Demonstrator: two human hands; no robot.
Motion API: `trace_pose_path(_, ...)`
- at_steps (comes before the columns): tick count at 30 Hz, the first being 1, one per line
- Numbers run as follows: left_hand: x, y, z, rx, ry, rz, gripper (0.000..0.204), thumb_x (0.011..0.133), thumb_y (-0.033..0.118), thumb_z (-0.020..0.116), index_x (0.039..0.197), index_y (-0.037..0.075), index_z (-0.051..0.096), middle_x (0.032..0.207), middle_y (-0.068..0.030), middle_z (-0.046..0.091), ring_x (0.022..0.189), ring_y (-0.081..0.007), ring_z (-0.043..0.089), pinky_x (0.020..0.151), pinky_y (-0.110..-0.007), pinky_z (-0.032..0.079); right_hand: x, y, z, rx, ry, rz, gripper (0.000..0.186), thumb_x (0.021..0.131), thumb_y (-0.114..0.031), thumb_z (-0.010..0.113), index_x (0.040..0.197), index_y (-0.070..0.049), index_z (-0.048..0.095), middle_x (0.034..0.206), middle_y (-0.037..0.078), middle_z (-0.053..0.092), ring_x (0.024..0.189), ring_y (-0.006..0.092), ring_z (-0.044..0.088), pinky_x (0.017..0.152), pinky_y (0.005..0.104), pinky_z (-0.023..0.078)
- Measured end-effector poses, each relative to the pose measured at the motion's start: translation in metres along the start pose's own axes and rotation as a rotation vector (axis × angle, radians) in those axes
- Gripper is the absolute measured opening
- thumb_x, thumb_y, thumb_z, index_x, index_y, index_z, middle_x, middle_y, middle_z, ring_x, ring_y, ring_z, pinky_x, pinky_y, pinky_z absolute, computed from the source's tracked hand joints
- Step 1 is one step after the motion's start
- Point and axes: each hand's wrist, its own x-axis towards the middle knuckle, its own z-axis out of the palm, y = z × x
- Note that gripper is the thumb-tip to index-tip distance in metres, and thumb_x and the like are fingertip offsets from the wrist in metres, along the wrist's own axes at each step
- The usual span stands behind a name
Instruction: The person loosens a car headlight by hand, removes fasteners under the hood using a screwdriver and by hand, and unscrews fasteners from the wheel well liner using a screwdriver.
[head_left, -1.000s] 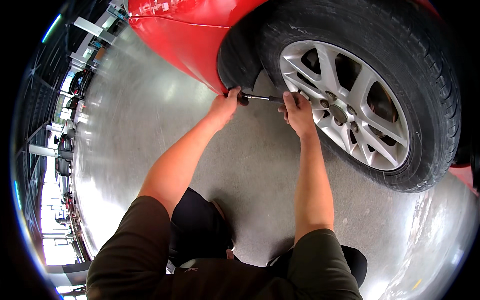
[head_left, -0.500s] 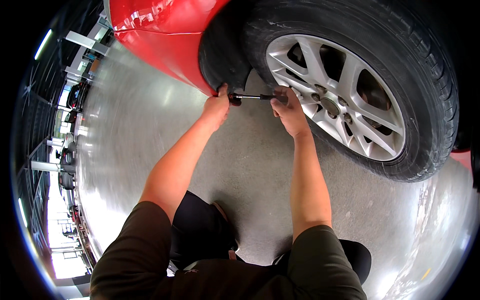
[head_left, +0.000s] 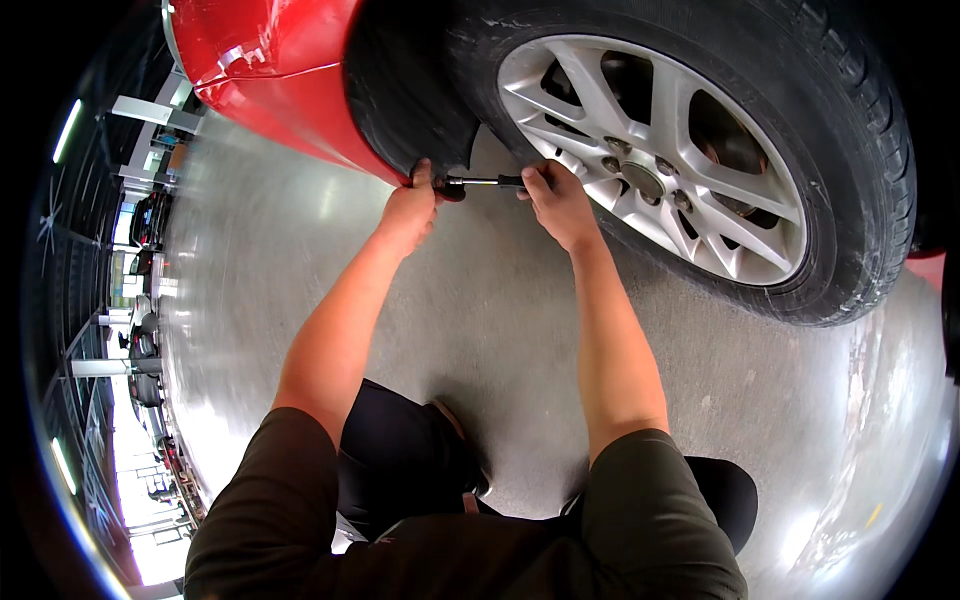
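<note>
A slim tool (head_left: pixel 481 182) with a shiny metal shaft lies almost level between the two hands, at the lower corner of a red car bumper (head_left: pixel 295 115) and its black wheel-arch liner (head_left: pixel 405 95). The left hand (head_left: pixel 407 216) has its grip closed on the tool's dark head end, thumb pointing up, right by the bumper's bottom edge – what the head fits onto is hidden. The right hand (head_left: pixel 561 208) pinches the dark handle (head_left: pixel 511 182) at the other end, thumb and fingers pressed around it.

Just beside the right hand stands a silver wheel (head_left: pixel 668 130) inside a worn black tire (head_left: pixel 862 200); its nuts sit around a round centre cap (head_left: pixel 642 181). Both bare forearms reach up over a grey, shiny floor (head_left: pixel 490 320) – the person's dark trousers (head_left: pixel 395 460) show below. Parked cars (head_left: pixel 148 220) line the far left.
</note>
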Motion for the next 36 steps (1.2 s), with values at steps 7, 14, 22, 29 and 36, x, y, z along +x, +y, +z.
trace_pose_path(7,-0.005,0.002,0.009,0.021,-0.02,-0.014,0.071,0.1,0.076,0.035,0.086,0.009,0.055,0.057,0.0089,0.023,0.045,-0.008,0.02,0.044,-0.029,0.014,0.001,0.01,-0.014,0.185,-0.07,-0.108,0.023,0.098,-0.021,0.069,0.112,-0.004,0.06,0.085,0.003,0.066,0.07,0.0128,0.057,0.066,0.0292,0.048)
trace_pose_path(14,-0.002,-0.003,0.0,0.049,-0.044,-0.058,0.072,0.101,0.076,0.031,0.089,0.009,0.055,0.055,0.0097,0.021,0.044,-0.0081,0.018,0.044,-0.028,0.014,-0.005,0.002,-0.009,0.03,-0.03,-0.071,0.035,0.095,-0.016,0.071,0.126,-0.005,0.059,0.096,0.007,0.071,0.084,0.0181,0.065,0.077,0.0344,0.053)
trace_pose_path(22,-0.002,0.003,0.018,0.065,-0.031,-0.006,0.073,0.101,0.076,0.03,0.092,0.007,0.054,0.055,0.0092,0.02,0.044,-0.0073,0.019,0.044,-0.026,0.015,-0.001,0.033,-0.012,-0.07,0.146,-0.212,0.03,0.096,-0.027,0.071,0.117,-0.006,0.063,0.087,0.001,0.064,0.08,0.0125,0.059,0.07,0.0304,0.049)
trace_pose_path(29,-0.001,-0.001,0.007,0.069,-0.023,-0.011,0.074,0.1,0.078,0.029,0.094,0.008,0.053,0.055,0.0095,0.019,0.044,-0.0068,0.019,0.043,-0.025,0.014,-0.008,0.006,-0.006,-0.198,0.072,-0.018,0.026,0.096,-0.025,0.071,0.113,-0.006,0.065,0.093,0.002,0.067,0.083,0.0138,0.059,0.078,0.0313,0.049)
trace_pose_path(36,0.005,-0.001,0.004,0.055,-0.043,-0.027,0.075,0.099,0.079,0.029,0.094,0.008,0.053,0.055,0.0093,0.018,0.044,-0.0069,0.018,0.044,-0.026,0.013,-0.006,0.013,-0.013,-0.221,0.007,-0.176,0.025,0.095,-0.024,0.072,0.11,-0.004,0.068,0.089,0.002,0.068,0.08,0.0138,0.059,0.075,0.0317,0.049)
